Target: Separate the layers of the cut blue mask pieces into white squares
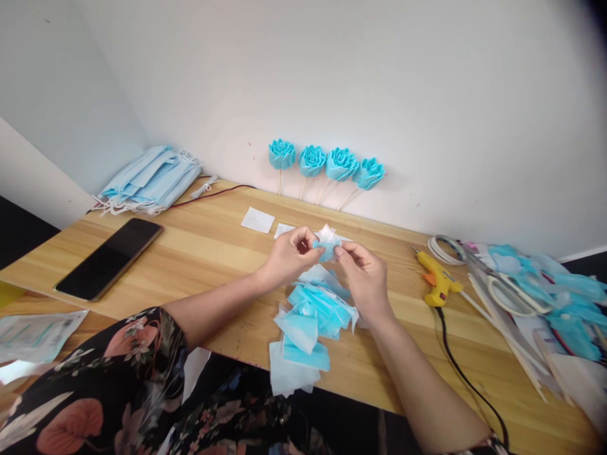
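Note:
Between both hands, above the table, is a small light-blue piece of mask fabric (327, 248), with a crumpled white tuft (327, 232) at its far side. My left hand (296, 253) pinches its left edge between thumb and finger. At the right edge, my right hand (363, 272) grips it the same way. Just below the hands lies a loose heap of blue and white fabric pieces (308, 325), some hanging over the table's front edge. Small white squares (258, 220) lie beyond my left hand, one partly hidden by it.
Several blue fabric roses (312, 161) on sticks lean against the wall. At left are stacked face masks (149, 177) and a phone (110, 258). A yellow glue gun (437, 278) with a black cord, a tape roll (446, 249), scissors (516, 296) and blue scraps (576, 316) lie at right.

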`<move>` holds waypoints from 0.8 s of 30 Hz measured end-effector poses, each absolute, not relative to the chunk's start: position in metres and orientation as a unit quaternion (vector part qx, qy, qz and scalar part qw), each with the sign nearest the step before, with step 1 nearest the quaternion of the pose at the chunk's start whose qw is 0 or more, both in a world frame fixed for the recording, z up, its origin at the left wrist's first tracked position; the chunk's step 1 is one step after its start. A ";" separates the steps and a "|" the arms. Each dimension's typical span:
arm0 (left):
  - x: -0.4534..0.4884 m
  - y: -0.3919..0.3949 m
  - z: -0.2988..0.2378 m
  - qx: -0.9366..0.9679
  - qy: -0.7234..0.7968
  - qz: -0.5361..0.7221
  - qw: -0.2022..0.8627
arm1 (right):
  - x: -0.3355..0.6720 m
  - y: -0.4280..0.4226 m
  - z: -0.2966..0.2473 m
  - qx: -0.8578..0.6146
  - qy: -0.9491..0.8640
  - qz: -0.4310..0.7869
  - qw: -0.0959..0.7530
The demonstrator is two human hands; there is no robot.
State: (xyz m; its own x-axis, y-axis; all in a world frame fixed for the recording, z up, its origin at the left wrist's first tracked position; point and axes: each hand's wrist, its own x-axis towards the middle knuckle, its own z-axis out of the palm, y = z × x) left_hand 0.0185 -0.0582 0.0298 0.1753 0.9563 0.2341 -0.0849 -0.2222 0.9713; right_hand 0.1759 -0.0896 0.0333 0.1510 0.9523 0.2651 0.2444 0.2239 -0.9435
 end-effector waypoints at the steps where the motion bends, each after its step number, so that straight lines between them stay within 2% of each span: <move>1: 0.019 -0.058 0.029 0.577 0.369 0.523 0.507 | 0.176 -0.090 0.033 -0.531 -0.565 0.325 0.541; 7: 0.019 -0.055 0.028 0.569 0.337 0.498 0.562 | 0.177 -0.089 0.031 -0.533 -0.564 0.320 0.544; 24: 0.012 -0.051 0.028 0.561 0.354 0.511 0.548 | 0.184 -0.086 0.030 -0.535 -0.538 0.342 0.555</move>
State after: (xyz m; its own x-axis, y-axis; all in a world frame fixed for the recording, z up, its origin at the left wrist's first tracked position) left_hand 0.0119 -0.0511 0.0276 0.2282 0.9559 0.1848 -0.1621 -0.1499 0.9753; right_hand 0.1836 -0.0859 0.0303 0.1885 0.9543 0.2317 0.1955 0.1948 -0.9612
